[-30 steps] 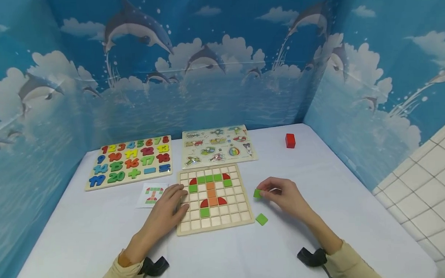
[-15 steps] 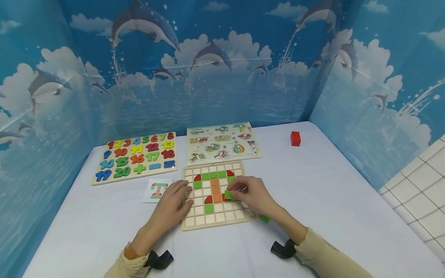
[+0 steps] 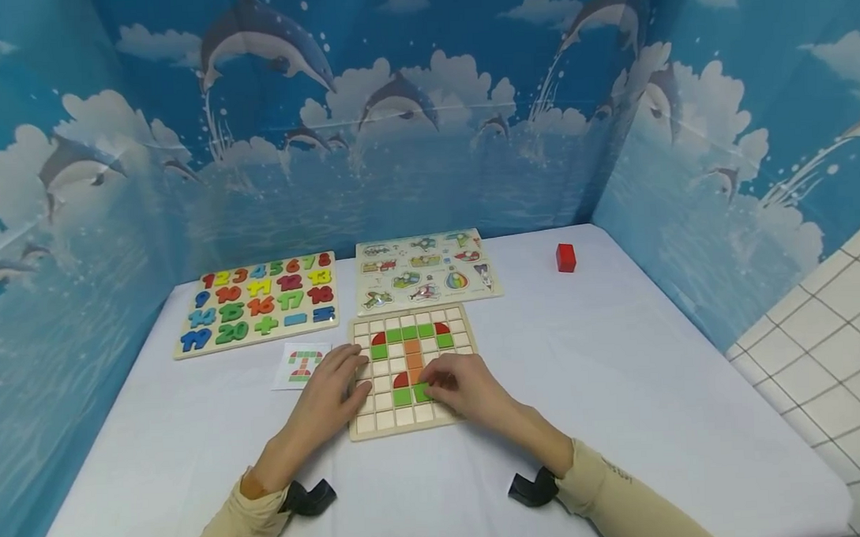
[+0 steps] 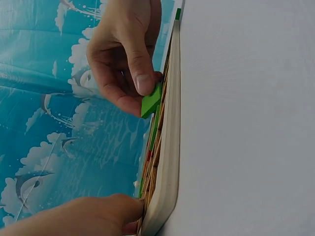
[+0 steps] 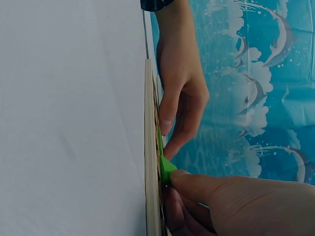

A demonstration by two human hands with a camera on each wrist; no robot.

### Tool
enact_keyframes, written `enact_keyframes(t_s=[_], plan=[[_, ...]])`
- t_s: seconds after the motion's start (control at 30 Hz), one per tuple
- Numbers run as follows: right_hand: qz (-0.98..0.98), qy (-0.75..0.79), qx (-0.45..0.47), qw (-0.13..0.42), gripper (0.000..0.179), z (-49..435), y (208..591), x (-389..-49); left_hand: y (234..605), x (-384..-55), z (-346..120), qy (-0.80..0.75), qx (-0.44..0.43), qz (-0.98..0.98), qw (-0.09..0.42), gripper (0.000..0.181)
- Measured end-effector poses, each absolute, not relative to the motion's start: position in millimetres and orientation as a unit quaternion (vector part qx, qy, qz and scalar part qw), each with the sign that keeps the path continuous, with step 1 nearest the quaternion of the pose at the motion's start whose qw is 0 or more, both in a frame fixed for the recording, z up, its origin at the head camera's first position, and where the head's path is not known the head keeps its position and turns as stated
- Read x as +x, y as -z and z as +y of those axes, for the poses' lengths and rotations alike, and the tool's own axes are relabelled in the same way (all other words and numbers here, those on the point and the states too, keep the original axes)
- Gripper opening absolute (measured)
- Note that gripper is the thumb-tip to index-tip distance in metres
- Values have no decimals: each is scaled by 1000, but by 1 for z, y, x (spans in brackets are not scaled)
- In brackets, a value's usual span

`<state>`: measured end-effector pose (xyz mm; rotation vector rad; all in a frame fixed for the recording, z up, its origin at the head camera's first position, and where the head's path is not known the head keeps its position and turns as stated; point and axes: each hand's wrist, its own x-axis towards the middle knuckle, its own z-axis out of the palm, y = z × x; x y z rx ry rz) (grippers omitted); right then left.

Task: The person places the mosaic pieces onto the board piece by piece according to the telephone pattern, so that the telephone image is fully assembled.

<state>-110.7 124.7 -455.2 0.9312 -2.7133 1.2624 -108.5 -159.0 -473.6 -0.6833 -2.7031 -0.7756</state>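
Note:
My right hand (image 3: pixel 470 384) pinches a green square tile (image 3: pixel 422 392) between thumb and fingers, low over the wooden grid board (image 3: pixel 407 434). In the left wrist view the green tile (image 4: pixel 150 102) is tilted above the grid; in the right wrist view its corner points at the board (image 5: pixel 149 147). Beside it in the grid lies another green tile (image 3: pixel 402 397), below a red quarter-round piece (image 3: pixel 401 379) and a column of orange tiles (image 3: pixel 412 354). Green and red pieces form the upper rows. My left hand (image 3: pixel 331 390) rests with relaxed fingers on the board's left edge.
A pattern card (image 3: pixel 284 376) lies left of the board. Behind stand a number puzzle board (image 3: pixel 261 306) and a picture puzzle board (image 3: pixel 430 272). A red block (image 3: pixel 565 257) is at back right. A loose green piece (image 4: pixel 177 14) shows past the board's end.
My right hand has carried the green tile from the table right of the board leftward onto the grid's lower rows. The left hand stays at the board's left edge.

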Motion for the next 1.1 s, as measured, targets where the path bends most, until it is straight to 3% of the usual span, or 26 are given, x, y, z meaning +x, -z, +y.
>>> enact_keyframes(t_s=[0.17,0.43,1.1], plan=[[-856,-396,333,2,20,127,454,-108,475,-112,-159,273,-245,-922,126,36],[-852,-389,349,10,12,127,455,-107,473,-112,-159,269,-242,-923,134,35],[-853,-411,317,50,17,142,464,-102,474,-108,-159,271,-238,-924,130,35]])
